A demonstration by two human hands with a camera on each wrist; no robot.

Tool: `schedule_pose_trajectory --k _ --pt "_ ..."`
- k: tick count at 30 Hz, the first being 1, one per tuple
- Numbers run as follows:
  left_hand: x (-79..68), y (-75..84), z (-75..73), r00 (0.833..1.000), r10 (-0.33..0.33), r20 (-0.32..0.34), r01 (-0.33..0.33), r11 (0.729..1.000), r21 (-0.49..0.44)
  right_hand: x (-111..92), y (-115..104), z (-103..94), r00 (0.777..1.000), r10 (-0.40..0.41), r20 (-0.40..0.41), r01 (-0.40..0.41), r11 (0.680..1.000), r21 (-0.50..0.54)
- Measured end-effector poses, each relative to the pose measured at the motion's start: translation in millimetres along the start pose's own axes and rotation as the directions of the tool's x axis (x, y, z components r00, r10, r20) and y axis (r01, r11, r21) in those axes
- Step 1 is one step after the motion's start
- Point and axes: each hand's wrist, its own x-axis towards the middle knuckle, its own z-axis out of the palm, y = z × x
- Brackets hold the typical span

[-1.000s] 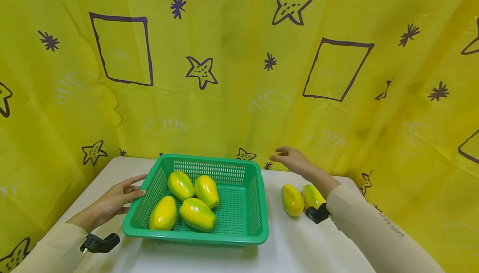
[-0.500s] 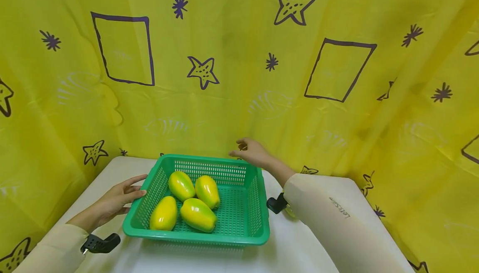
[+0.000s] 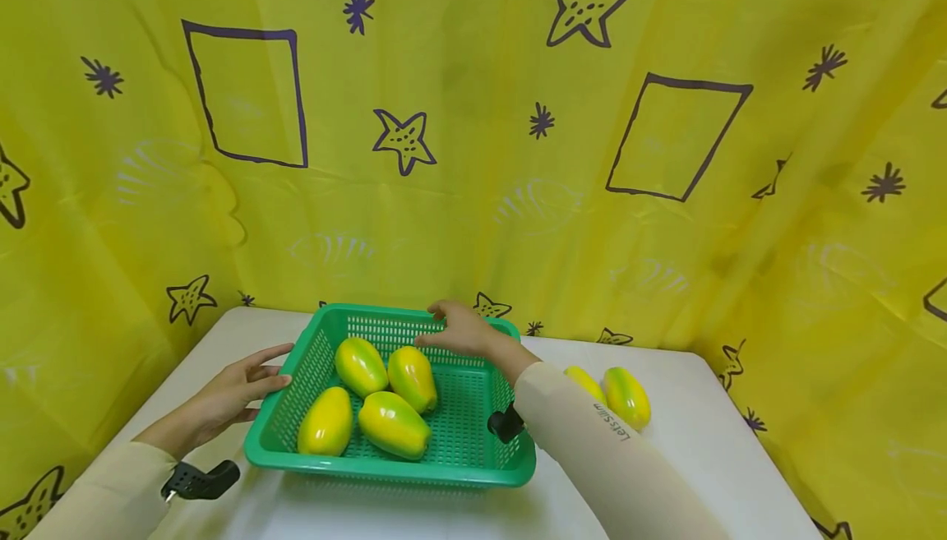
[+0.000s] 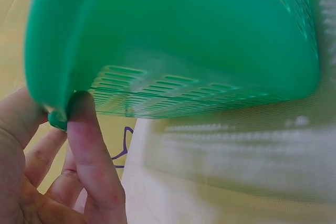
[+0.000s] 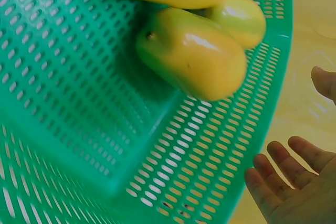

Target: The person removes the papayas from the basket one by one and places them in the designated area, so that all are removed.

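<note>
A green plastic basket (image 3: 385, 473) with slotted walls stands on the white table. Several glossy yellow-green fruits, like mangoes or papayas, lie in its left and middle part; one fruit (image 3: 394, 425) is near the front. My left hand (image 3: 225, 396) is at the basket's left side; the left wrist view shows its thumb and a finger pinching the rim (image 4: 59, 116). Over the back of the basket reaches my right hand (image 3: 464, 330), holding nothing. In the right wrist view its fingers (image 5: 287, 166) are spread and slightly bent beside the basket's rim, apart from the fruits.
Two more fruits lie on the table (image 3: 688, 441) right of the basket: one fruit (image 3: 627, 399) in plain sight, the other fruit (image 3: 584, 382) partly behind the right sleeve. Behind the table hangs a yellow curtain (image 3: 459, 219) with dark star drawings.
My right hand has moved left, from above the loose fruits to over the back of the basket, and lowered lately. My left hand and the fruits in the basket have stayed put.
</note>
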Motion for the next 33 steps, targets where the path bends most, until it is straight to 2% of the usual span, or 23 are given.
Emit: schedule_pose_trajectory --k 5,13,33 --pt "-0.7 1.6 1.3 1.0 -0.003 -0.005 0.003 1.0 -0.004 3 4 15.4 1.0 0.011 0.023 -0.011 1.0 0.013" --pt "-1.6 2.3 2.1 1.0 -0.002 -0.007 0.002 1.0 -0.007 3 5 29.5 0.994 0.088 0.071 -0.094 0.992 0.079" --pt "-0.6 2.8 1.0 1.0 0.002 -0.009 -0.002 1.0 -0.009 3 25 60.7 0.99 0.117 0.082 -0.127 0.983 0.13"
